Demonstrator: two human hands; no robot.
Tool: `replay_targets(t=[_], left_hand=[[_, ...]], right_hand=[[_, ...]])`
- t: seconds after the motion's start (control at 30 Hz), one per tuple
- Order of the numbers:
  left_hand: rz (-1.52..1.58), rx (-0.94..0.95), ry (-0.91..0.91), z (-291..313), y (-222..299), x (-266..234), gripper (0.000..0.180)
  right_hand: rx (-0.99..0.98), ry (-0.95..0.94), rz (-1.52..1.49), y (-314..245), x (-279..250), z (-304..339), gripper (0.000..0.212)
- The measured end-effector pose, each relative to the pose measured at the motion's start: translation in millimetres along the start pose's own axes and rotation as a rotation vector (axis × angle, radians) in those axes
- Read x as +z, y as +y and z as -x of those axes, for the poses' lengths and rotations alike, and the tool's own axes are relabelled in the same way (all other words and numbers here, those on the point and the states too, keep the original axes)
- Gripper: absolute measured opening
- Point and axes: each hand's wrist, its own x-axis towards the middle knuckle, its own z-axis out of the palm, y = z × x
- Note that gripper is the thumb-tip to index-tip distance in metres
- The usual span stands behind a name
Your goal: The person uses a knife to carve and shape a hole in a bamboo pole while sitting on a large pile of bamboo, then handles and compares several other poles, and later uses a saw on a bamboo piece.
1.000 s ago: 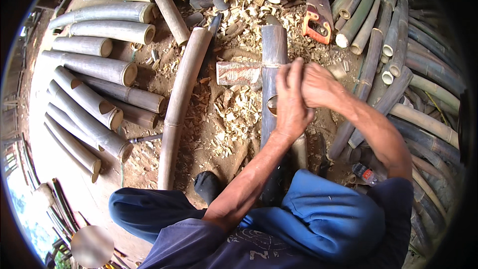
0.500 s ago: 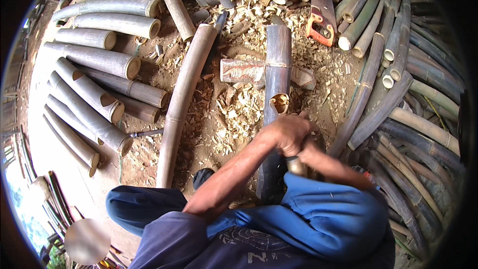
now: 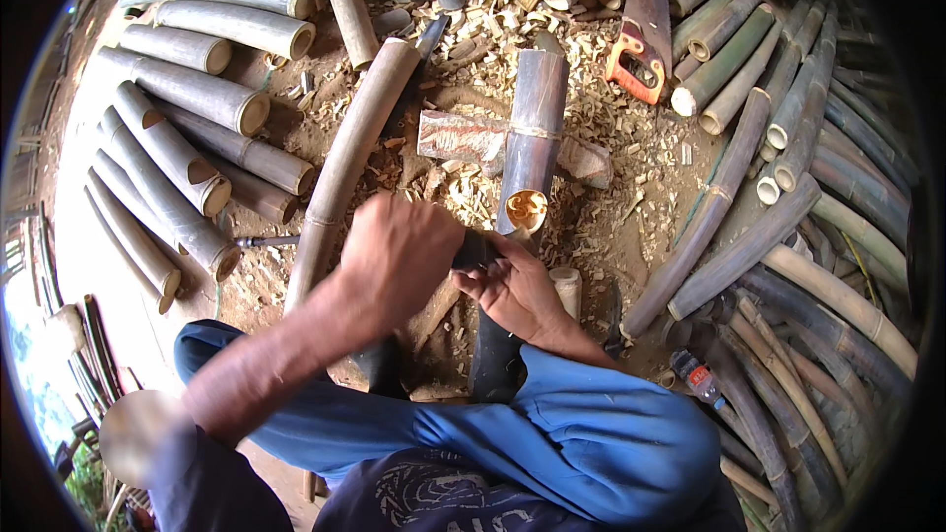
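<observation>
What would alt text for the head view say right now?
The person's left hand and right hand are close together at a partly hidden dark object, near the hole in a dark bamboo tube. Pale shavings, cut bamboo pieces and an orange-handled saw lie around.

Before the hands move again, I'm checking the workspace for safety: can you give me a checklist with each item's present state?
1. Dark grey bamboo tube lying across the reddish-brown wooden block: ok.
2. The tube's pale round opening uncovered by the left hand and right hand: ok.
3. Orange-handled metal saw apart from both hands: ok.
4. Small black object between the hands firmly gripped: cannot tell; it is partly hidden.
5. Ground near the block free of pale wood chips: not ok, they lie scattered there.
</observation>
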Motion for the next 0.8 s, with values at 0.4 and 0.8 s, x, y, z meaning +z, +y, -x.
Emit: replay_targets(t=[0.4,0.8], left_hand=[[0.961,-0.177,-0.617,-10,-13,81,0.033],[1.453,-0.459,0.036,-16,168,161,0.046]], right_hand=[[0.078,0.332,0.482,-18,-8,-8,0.032],[-0.429,0.32,1.817,-63,-60,10,0.044]])
